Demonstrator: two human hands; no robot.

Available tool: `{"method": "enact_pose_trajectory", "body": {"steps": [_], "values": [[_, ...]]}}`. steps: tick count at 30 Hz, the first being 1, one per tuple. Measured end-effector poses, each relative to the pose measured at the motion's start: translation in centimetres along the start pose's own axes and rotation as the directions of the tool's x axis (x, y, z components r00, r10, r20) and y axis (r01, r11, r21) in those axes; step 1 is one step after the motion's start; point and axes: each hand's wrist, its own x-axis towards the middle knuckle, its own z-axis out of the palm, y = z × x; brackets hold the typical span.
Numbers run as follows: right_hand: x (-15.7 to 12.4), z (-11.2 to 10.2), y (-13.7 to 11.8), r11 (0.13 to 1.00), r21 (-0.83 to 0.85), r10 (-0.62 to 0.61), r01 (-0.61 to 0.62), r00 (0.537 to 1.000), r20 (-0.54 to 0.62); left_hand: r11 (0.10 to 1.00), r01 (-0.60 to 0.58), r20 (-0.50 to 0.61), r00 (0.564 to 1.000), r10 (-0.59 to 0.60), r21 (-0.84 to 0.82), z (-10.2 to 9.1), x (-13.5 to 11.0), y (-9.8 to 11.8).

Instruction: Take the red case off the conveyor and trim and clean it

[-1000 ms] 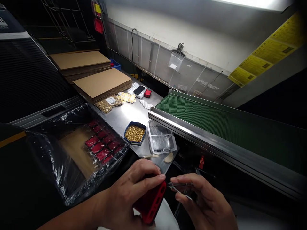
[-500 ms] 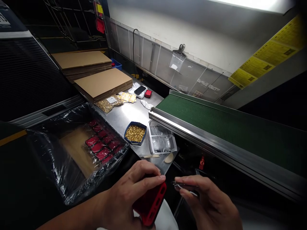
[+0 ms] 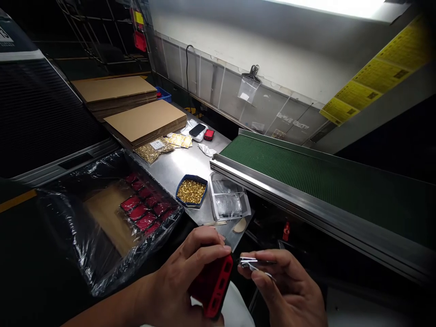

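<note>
With left hand (image 3: pixel 180 279) curled around a red, dark-faced, rectangular plastic case (image 3: pixel 218 290) with openings along its rim, pinches a small silver metal clipper (image 3: pixel 245 262) between thumb and fingers of the right hand (image 3: pixel 293 281), all at the lower centre of the frame. Holds the case tilted between the hands, with its rim turned to the lower right. Points the clipper, arms apart, just beside the case's upper right corner, seemingly without touching it.

Looks to be at a trimming step along the rim, though too small in view to tell any flaw there. Calls next, by that reading, for a firm left-hand hold, a short leftward approach of the tip to the edge, and a squeeze careful enough not to nick the case.

Shows beyond the hands, at the centre of the frame, a grey metal table (image 3: pixel 180 161) bearing a dark blue, many-sided tray (image 3: pixel 191 205) of small gold-coloured pieces (image 3: pixel 191 190), next to a white plastic tray (image 3: pixel 211 193) of clear bags (image 3: pixel 230 202). Takes in, at left, a black bin (image 3: pixel 132 259) lined with clear film and holding rows of red pieces (image 3: pixel 138 211); at upper left, two stacks of brown cardboard (image 3: pixel 146 119); at right, a ribbed green conveyor belt (image 3: pixel 282 159).
</note>
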Motion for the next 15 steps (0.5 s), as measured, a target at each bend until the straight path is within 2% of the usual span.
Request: {"method": "enact_pose_trajectory", "body": {"steps": [5, 9, 13, 15], "values": [[0.37, -0.57, 0.39, 1.0, -0.001, -0.004, 0.004, 0.999, 0.039, 1.0, -0.001, 0.022, 1.0, 0.001, -0.004, 0.05, -0.14, -0.33], [0.84, -0.96, 0.63, 0.997, -0.04, -0.062, 0.068, 0.99, 0.125, 1.0, 0.007, 0.032, 0.999, -0.007, -0.003, -0.06, -0.13, -0.26], [0.76, -0.75, 0.3, 0.987, -0.082, -0.139, 0.141, 0.99, 0.025, 1.0, 0.019, 0.032, 0.999, -0.019, -0.006, -0.18, 0.02, 0.06], [0.58, -0.69, 0.22, 0.969, -0.076, -0.229, 0.233, 0.971, 0.067, 1.0, 0.018, 0.029, 0.999, -0.018, -0.013, -0.17, 0.12, 0.12]]}}
